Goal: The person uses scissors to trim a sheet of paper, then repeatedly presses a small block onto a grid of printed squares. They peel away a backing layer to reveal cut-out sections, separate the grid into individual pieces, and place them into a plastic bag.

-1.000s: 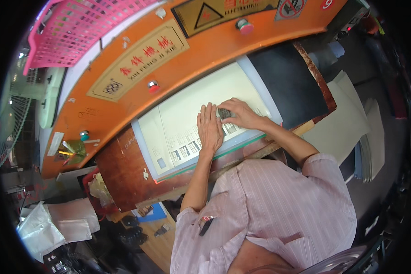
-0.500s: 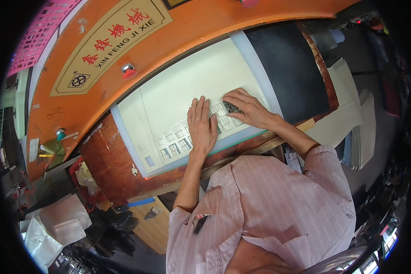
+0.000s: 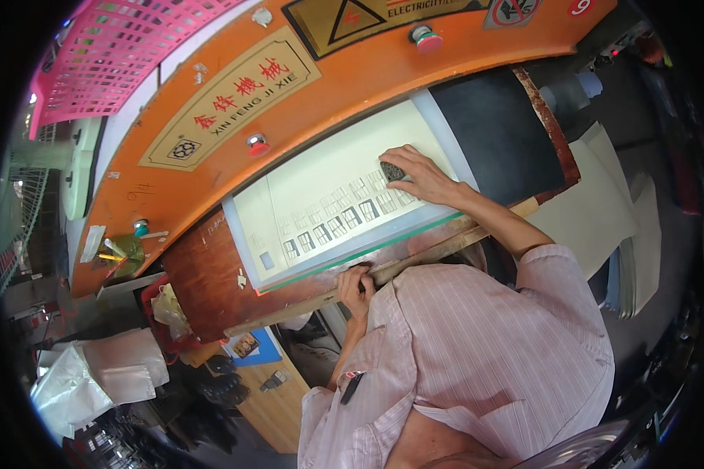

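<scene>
The person's right hand (image 3: 424,175) held a dark block (image 3: 392,170) between thumb and fingers, over the right part of a pale sheet (image 3: 336,160), just beyond two rows of small rectangles (image 3: 335,227). The left hand (image 3: 357,288) was down at the near edge of the brown table (image 3: 199,281), fingers curled; I couldn't tell whether it gripped anything. A black mat (image 3: 493,129) lay right of the sheet, and an orange machine front (image 3: 360,87) spanned the far side.
</scene>
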The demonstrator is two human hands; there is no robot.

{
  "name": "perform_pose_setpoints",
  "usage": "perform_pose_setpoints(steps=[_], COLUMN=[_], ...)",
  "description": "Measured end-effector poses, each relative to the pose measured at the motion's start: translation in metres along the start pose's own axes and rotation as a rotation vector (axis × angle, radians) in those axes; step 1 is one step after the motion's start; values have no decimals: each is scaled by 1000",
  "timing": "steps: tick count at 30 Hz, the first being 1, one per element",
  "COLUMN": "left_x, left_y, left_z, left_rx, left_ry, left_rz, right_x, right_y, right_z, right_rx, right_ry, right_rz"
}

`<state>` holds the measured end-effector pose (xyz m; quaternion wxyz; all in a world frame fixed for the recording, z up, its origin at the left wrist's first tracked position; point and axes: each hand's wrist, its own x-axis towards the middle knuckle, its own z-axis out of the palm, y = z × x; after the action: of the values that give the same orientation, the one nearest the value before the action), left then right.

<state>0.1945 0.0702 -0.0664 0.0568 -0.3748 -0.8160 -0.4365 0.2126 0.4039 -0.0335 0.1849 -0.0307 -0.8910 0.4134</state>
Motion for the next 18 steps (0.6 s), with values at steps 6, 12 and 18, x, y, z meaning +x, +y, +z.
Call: perform_pose_setpoints(steps=[6,12,18], left_x=[31,83,147], left_y=[-2,-10,-42], left_z=[21,35,63], left_rx=[116,215,160], left_ry=[78,81,64], left_rz=[63,-18,-159], right_x=[3,68,119], right_y=[-32,-51,-50], right_z=[-60,-108,-121], right_rx=[107,125,122], right_ry=[322,613,481], right_rz=[130,18,75])
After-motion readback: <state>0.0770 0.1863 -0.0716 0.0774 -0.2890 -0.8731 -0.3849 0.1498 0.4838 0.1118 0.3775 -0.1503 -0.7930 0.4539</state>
